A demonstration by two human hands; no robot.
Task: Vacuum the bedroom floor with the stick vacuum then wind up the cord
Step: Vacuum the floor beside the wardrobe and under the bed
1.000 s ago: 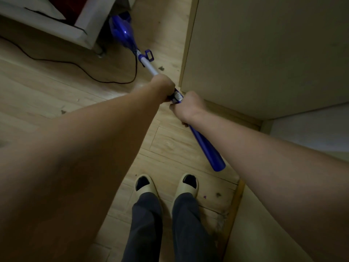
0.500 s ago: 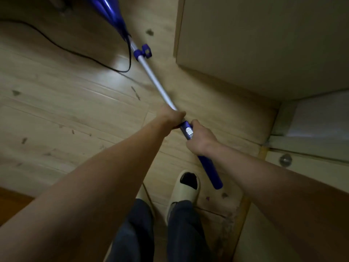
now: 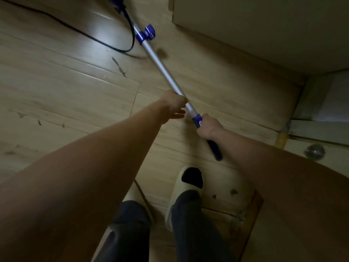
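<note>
The stick vacuum [image 3: 162,65] lies slanted across the wooden floor, its silver tube running from a blue clip [image 3: 148,35] down to a blue handle. Its blue body [image 3: 115,2] is cut off at the top edge. My right hand [image 3: 207,127] grips the handle just below the switch. My left hand [image 3: 172,106] sits higher up against the tube, with its fingers loosened and stretched out beside the tube rather than wrapped around it. The black cord [image 3: 79,30] trails from the top left and loops back up to the vacuum body.
A pale furniture panel [image 3: 255,25] fills the top right, close to the tube. A lower panel with a round metal knob [image 3: 314,151] stands at the right. My slippered foot [image 3: 190,180] is under the handle. Dark specks [image 3: 119,67] mark the floorboards.
The vacuum has come back toward me and the view has tipped down. My left hand has eased its grip on the tube, and the gap between my hands has widened.
</note>
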